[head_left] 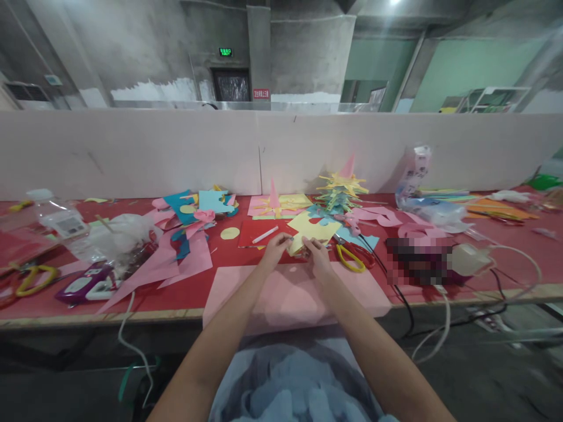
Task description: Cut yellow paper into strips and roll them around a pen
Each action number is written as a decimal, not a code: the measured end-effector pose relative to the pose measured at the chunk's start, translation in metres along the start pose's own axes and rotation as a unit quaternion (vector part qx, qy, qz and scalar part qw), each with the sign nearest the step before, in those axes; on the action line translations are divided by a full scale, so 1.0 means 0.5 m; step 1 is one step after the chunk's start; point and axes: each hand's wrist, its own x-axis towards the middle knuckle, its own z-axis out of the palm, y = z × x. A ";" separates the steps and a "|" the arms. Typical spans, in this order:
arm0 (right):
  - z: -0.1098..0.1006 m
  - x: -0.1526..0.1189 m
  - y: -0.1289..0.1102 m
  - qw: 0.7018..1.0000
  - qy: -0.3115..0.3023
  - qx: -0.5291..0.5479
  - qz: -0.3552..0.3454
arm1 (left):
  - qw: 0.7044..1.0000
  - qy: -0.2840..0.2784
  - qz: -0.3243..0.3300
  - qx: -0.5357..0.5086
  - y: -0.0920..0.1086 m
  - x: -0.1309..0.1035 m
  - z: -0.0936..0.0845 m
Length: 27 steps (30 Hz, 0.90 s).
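My left hand (278,246) and my right hand (313,251) are close together above a pink sheet (281,293) at the table's front edge. Between them is a yellow paper (319,230) with a cut-out edge, pinched in the fingers of both hands. Something small by the fingertips is too blurred to name. Behind my left hand a white stick-like tool (265,235) lies on a red sheet (247,234). Scissors with yellow and red handles (350,258) rest just right of my right hand. A yellow paper circle (230,234) lies to the left.
A paper tree (341,190) and a pink cone (274,196) stand behind my hands. Pink scraps (191,264) and a plastic bottle (57,214) are at left. Black and white cables (447,316) and a white plug (470,259) are at right, before a white partition (176,152).
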 end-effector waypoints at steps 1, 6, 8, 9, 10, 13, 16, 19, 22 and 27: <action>-0.002 0.001 0.001 1.000 0.005 -0.004 -0.014 | 1.000 0.008 0.014 0.024 0.000 -0.002 0.002; -0.006 0.003 0.004 0.999 0.002 -0.018 -0.042 | 0.946 0.017 0.124 0.297 0.008 -0.021 0.004; -0.005 0.002 0.002 0.999 0.005 -0.023 -0.043 | 0.921 0.023 0.143 0.361 0.010 -0.024 0.001; -0.004 0.001 0.000 0.999 0.007 -0.023 -0.043 | 0.910 0.025 0.152 0.384 0.011 -0.024 -0.001; -0.003 0.001 -0.001 0.999 0.009 -0.020 -0.042 | 0.900 0.025 0.162 0.405 0.011 -0.024 -0.002; 0.000 -0.002 -0.005 1.000 0.008 -0.011 -0.024 | 0.871 0.028 0.186 0.454 0.010 -0.022 -0.002; 0.002 -0.003 -0.006 1.000 0.008 -0.008 -0.015 | 0.852 0.042 0.202 0.481 0.008 -0.022 0.000; 0.001 -0.003 -0.006 1.000 0.016 -0.012 -0.019 | 0.846 0.050 0.222 0.482 0.008 -0.024 0.001; -0.001 -0.003 -0.005 0.999 0.020 -0.029 -0.030 | 0.846 0.052 0.247 0.469 0.010 -0.027 0.002; 0.003 -0.009 -0.006 0.997 0.008 -0.077 -0.032 | 0.843 0.047 0.265 0.465 0.013 -0.029 0.004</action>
